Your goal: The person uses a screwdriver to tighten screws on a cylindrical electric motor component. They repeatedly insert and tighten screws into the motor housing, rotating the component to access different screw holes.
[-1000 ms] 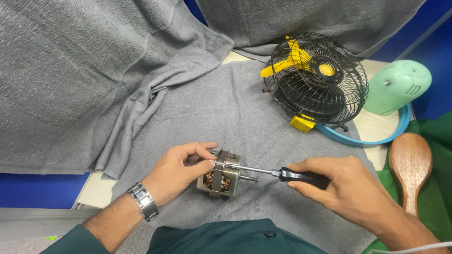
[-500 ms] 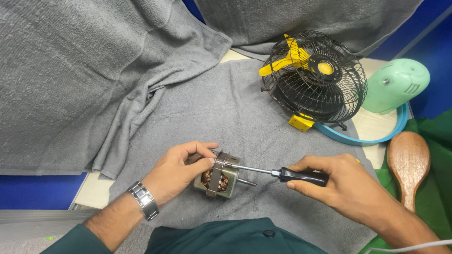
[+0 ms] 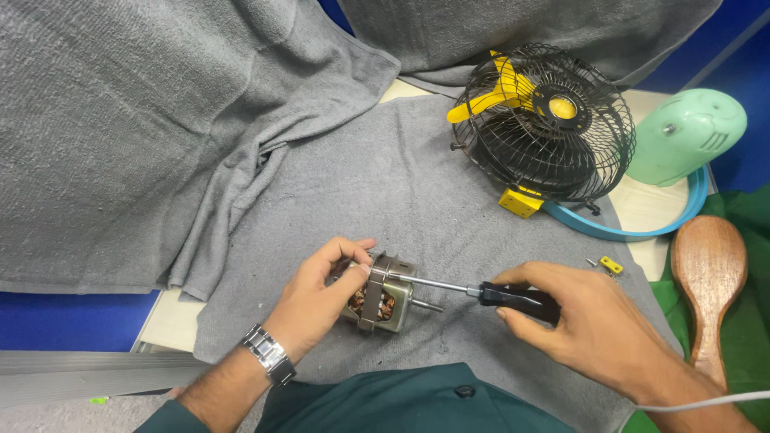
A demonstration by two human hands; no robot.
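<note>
Screwdriver (image 3: 481, 293) barely shifted; right hand (image 3: 589, 325) fingers grip handle, left hand (image 3: 321, 297) fingers clasp motor (image 3: 381, 293).

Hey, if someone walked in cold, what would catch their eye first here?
Probably the black wire-caged fan with yellow blades at top right on the grey towel. Below it, the left hand steadies a small metal electric motor while the right hand drives a black-handled screwdriver into it.
</note>
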